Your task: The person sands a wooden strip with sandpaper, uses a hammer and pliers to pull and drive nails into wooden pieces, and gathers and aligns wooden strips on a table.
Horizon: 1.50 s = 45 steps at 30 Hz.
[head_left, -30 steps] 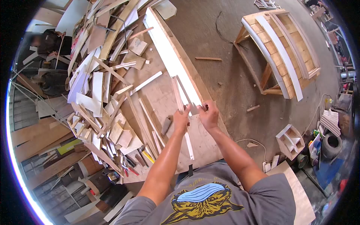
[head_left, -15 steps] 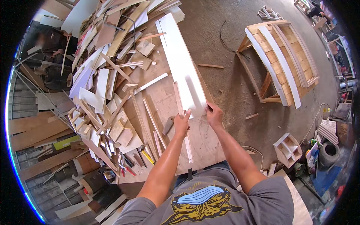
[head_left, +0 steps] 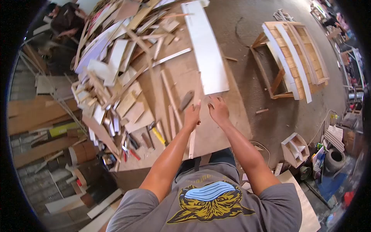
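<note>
My left hand point(head_left: 192, 116) is wrapped round a narrow wooden strip point(head_left: 192, 144), which runs lengthwise over the table toward my body. Just to its right, my right hand point(head_left: 219, 111) hovers over the table with slightly bent fingers apart and nothing visible in them. Its fingertips are a little short of the near end of a long white board point(head_left: 210, 58), which lies flat. Left of the strip rests a dark, rounded oblong object point(head_left: 186, 100) whose kind I cannot make out.
Heaped offcuts point(head_left: 112, 73) cover the table's left side. A yellow-handled hammer point(head_left: 159, 135) and red-handled pliers point(head_left: 133, 154) lie near its front edge. A slatted wooden frame point(head_left: 293, 58) stands on the floor at right. Another person point(head_left: 67, 23) is at the upper left.
My right hand has let go of the white board's near end and drawn slightly back. The board now lies farther from me. My left hand still grips the strip; the whole view has shifted.
</note>
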### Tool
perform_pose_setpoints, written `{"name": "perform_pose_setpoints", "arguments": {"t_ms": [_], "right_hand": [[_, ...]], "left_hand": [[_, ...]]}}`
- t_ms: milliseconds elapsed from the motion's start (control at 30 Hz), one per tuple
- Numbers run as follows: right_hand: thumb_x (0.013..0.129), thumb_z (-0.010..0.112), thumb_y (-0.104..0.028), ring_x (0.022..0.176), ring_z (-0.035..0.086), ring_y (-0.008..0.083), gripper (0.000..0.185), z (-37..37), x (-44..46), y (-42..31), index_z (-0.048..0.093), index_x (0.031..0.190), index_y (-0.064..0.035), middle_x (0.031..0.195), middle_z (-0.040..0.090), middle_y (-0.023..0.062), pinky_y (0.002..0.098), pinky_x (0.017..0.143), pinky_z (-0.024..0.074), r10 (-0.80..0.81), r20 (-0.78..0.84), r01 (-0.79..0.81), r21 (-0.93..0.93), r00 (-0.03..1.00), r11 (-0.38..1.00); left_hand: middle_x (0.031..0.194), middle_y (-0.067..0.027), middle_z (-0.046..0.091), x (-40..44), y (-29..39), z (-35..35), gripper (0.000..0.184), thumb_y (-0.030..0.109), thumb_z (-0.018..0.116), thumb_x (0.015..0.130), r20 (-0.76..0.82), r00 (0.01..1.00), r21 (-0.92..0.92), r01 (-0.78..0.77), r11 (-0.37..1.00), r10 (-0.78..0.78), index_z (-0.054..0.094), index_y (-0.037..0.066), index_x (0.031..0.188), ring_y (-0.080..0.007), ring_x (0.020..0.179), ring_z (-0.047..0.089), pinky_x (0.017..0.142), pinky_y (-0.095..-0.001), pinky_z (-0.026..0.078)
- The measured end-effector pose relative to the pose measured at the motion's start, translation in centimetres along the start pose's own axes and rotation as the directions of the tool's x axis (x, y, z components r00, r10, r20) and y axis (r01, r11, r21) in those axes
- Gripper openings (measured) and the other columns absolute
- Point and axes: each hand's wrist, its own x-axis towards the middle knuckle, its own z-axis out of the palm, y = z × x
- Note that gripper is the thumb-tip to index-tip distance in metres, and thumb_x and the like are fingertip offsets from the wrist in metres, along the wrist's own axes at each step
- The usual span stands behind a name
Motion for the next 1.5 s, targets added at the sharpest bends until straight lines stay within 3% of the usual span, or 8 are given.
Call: {"name": "perform_pose_setpoints", "arguments": {"t_ms": [233, 367, 500, 600, 733, 833, 1233, 1500], "right_hand": [[0.089, 0.071, -0.017, 0.108, 0.064, 0.0349, 0.029, 9.4, -12.2, -8.2, 0.071, 0.117, -0.0093, 0.109, 0.070, 0.0160, 0.0439, 0.090, 0.0533, -0.289, 0.293, 0.276, 0.084, 0.911, 0.957], [0.088, 0.072, -0.020, 0.103, 0.066, 0.0358, 0.026, 15.9, -17.5, -12.0, 0.072, 0.112, -0.0085, 0.108, 0.070, 0.0161, 0.0464, 0.088, 0.0543, -0.392, 0.372, 0.391, 0.080, 0.841, 0.917], [0.087, 0.072, -0.023, 0.102, 0.066, 0.0363, 0.028, 19.2, -20.3, -17.1, 0.071, 0.111, -0.0082, 0.105, 0.070, 0.0162, 0.0477, 0.088, 0.0546, -0.395, 0.432, 0.445, -0.018, 0.811, 0.895], [0.086, 0.072, -0.024, 0.103, 0.065, 0.0360, 0.030, 21.5, -21.2, -18.8, 0.069, 0.110, -0.0082, 0.105, 0.067, 0.0159, 0.0488, 0.085, 0.0547, -0.301, 0.498, 0.434, -0.175, 0.814, 0.884], [0.084, 0.074, -0.024, 0.108, 0.058, 0.0341, 0.046, 23.0, -20.9, -18.2, 0.060, 0.125, -0.0077, 0.119, 0.056, 0.0146, 0.0461, 0.083, 0.0525, -0.416, 0.252, 0.486, -0.445, 0.874, 0.752], [0.085, 0.075, -0.030, 0.118, 0.054, 0.0324, 0.045, 23.5, -19.8, -17.2, 0.058, 0.121, -0.0093, 0.125, 0.056, 0.0149, 0.0488, 0.090, 0.0489, -0.238, 0.274, 0.354, -0.546, 0.932, 0.759], [0.098, 0.061, -0.026, 0.100, 0.065, 0.0348, 0.020, 25.9, -20.0, -21.4, 0.065, 0.111, -0.0120, 0.104, 0.069, 0.0148, 0.0479, 0.089, 0.0506, -0.412, 0.391, 0.418, 0.075, 0.823, 0.905], [0.095, 0.064, -0.026, 0.107, 0.062, 0.0372, 0.022, 27.4, -19.9, -21.6, 0.064, 0.110, -0.0090, 0.108, 0.067, 0.0163, 0.0509, 0.088, 0.0507, -0.275, 0.333, 0.358, -0.221, 0.902, 0.907]], "left_hand": [[0.067, -0.0146, 0.062, -7.9, -10.5, -13.2, 0.057, 0.054, 0.054, 0.102, -0.088, 0.987, 0.128, -0.120, 0.984, 0.132, 0.061, -0.003, 0.097, -0.0240, 0.048, 0.060, 0.047, -0.0377, 0.049], [0.079, -0.0208, 0.066, -12.4, -19.1, -20.1, 0.056, 0.050, 0.049, 0.105, -0.286, 0.910, 0.228, -0.240, 0.944, 0.301, 0.064, -0.003, 0.110, -0.0301, 0.072, 0.069, 0.068, -0.0418, 0.052], [0.084, -0.0179, 0.070, -17.0, -26.1, -26.0, 0.038, 0.036, 0.054, 0.107, -0.372, 0.905, 0.092, -0.183, 0.979, 0.205, 0.062, 0.000, 0.118, -0.0257, 0.071, 0.069, 0.069, -0.0407, 0.052], [0.078, -0.0138, 0.069, -20.9, -26.7, -28.9, 0.032, 0.031, 0.056, 0.106, -0.342, 0.933, -0.132, 0.073, 0.989, -0.114, 0.061, 0.000, 0.115, -0.0209, 0.068, 0.067, 0.068, -0.0393, 0.053], [0.069, -0.0110, 0.066, -21.1, -31.9, -30.1, 0.034, 0.035, 0.054, 0.107, -0.359, 0.933, -0.086, 0.010, 0.996, -0.040, 0.064, 0.002, 0.107, -0.0177, 0.061, 0.062, 0.062, -0.0376, 0.050], [0.067, -0.0108, 0.064, -20.4, -35.5, -30.3, 0.040, 0.040, 0.052, 0.107, -0.381, 0.924, 0.012, -0.038, 0.999, 0.040, 0.066, 0.003, 0.102, -0.0179, 0.060, 0.061, 0.061, -0.0368, 0.048], [0.065, -0.0109, 0.060, -21.8, -36.9, -29.6, 0.055, 0.050, 0.048, 0.106, -0.360, 0.932, 0.009, 0.055, 0.998, -0.048, 0.071, 0.001, 0.096, -0.0205, 0.064, 0.061, 0.064, -0.0371, 0.048], [0.070, -0.0094, 0.060, -22.5, -37.4, -29.9, 0.050, 0.048, 0.055, 0.104, -0.381, 0.924, 0.074, -0.003, 0.997, 0.031, 0.069, 0.000, 0.102, -0.0181, 0.069, 0.060, 0.064, -0.0350, 0.047]]}}
